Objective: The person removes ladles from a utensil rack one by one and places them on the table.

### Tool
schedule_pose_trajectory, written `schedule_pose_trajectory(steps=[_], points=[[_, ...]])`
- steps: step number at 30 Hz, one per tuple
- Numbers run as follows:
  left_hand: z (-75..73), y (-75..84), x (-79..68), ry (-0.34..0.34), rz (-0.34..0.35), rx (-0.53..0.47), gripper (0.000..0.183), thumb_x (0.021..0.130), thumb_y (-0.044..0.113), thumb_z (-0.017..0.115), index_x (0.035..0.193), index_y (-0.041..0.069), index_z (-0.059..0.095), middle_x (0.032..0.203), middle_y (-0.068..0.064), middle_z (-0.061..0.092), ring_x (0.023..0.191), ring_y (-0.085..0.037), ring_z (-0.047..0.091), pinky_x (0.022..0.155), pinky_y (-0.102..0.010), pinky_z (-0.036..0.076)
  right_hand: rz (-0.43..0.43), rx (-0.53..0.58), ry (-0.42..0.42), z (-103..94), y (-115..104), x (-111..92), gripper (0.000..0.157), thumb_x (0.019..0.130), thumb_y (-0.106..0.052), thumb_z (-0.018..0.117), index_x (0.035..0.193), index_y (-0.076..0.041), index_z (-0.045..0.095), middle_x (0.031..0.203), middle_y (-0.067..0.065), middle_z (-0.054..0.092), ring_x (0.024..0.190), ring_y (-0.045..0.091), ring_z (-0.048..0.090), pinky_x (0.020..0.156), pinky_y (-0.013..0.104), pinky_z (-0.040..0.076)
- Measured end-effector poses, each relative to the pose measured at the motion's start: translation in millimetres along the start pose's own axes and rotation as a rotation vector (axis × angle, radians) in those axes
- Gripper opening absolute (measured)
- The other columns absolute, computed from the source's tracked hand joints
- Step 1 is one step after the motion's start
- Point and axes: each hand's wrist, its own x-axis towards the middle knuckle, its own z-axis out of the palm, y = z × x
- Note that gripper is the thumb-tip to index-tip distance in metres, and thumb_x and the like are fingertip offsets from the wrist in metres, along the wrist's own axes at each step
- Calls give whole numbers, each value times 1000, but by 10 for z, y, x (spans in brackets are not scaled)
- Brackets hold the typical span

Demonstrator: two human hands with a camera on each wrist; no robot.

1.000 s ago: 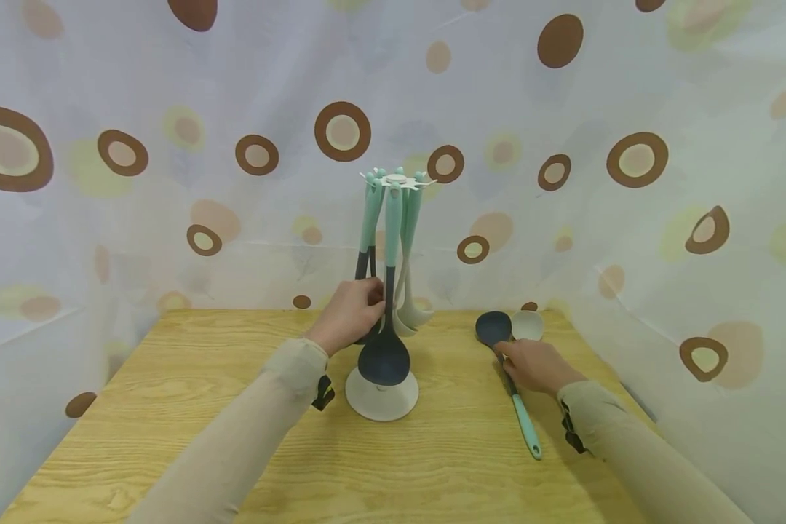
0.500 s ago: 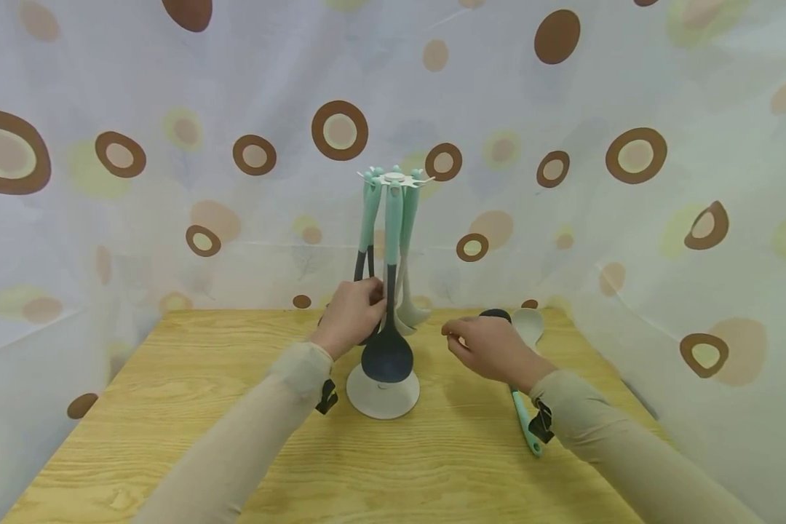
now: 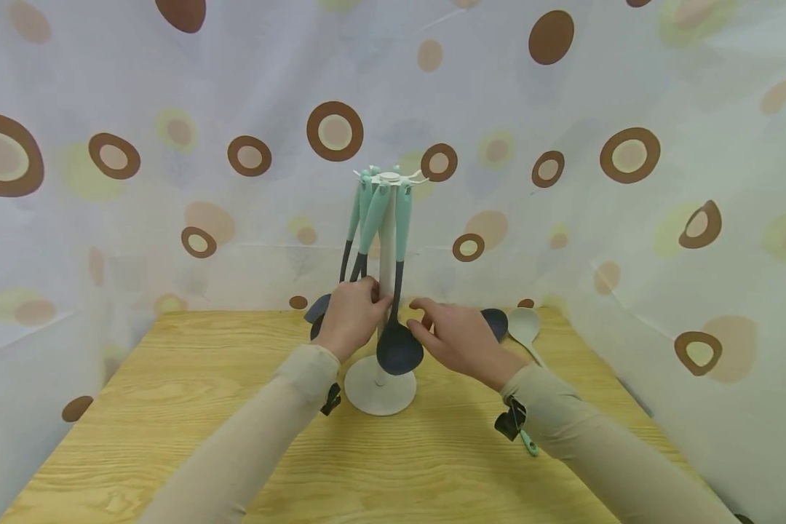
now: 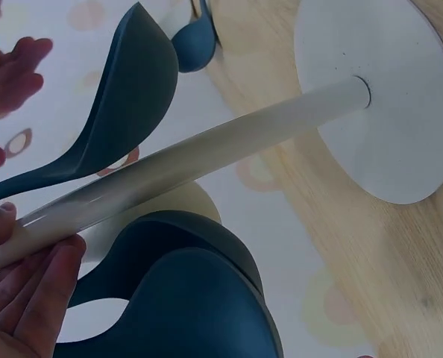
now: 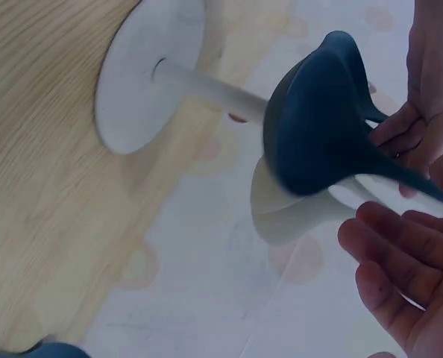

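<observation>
A white utensil stand (image 3: 381, 400) with a round base and upright pole holds several mint-handled utensils. My left hand (image 3: 354, 316) pinches the pole (image 4: 206, 156) between thumb and fingers, as the left wrist view shows. On the stand's front right hangs a dark ladle (image 3: 399, 351). Just right of it is my right hand (image 3: 461, 340), fingers spread and slightly bent, holding nothing. More dark utensils (image 4: 199, 306) hang by my left hand, which partly hides them in the head view. Pale ladle bowls (image 5: 281, 205) hang behind the dark ladle in the right wrist view.
Beyond my right hand, a dark spoon-like utensil (image 3: 495, 322) and a pale spoon (image 3: 525, 324) lie on the wooden table (image 3: 236, 407). My right forearm covers part of them. A patterned sheet (image 3: 393, 73) hangs behind and at the sides.
My right hand has left the dark utensil on the table and moved left to beside the ladle. The hanging utensils have turned around the pole, with the front ladle shifting right. My left hand stays there.
</observation>
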Motion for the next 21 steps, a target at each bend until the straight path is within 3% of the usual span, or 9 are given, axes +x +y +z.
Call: schedule_pose_trajectory(steps=[6, 15, 21], points=[[-1, -21, 0, 19, 3, 16, 18, 97, 25, 68, 96, 7, 70, 86, -5, 74, 72, -15, 70, 64, -30, 58, 97, -6, -4, 76, -138, 156, 36, 103, -40, 55, 119, -10, 69, 66, -8, 63, 52, 6, 51, 48, 25, 42], [0, 14, -18, 7, 7, 39, 19, 98, 25, 66, 94, 7, 66, 80, -4, 68, 68, -17, 63, 62, -30, 53, 123, 77, 78, 155, -265, 257, 21, 102, -29, 59, 94, -10, 66, 64, -2, 57, 52, 12, 50, 49, 27, 39], [-4, -3, -17, 16, 25, 41, 16, 98, 21, 65, 92, 7, 64, 76, -4, 65, 66, -19, 61, 61, -32, 51, 134, 162, 121, 160, -317, 278, 20, 102, -28, 59, 92, -11, 62, 61, -4, 56, 48, 9, 47, 45, 26, 38]])
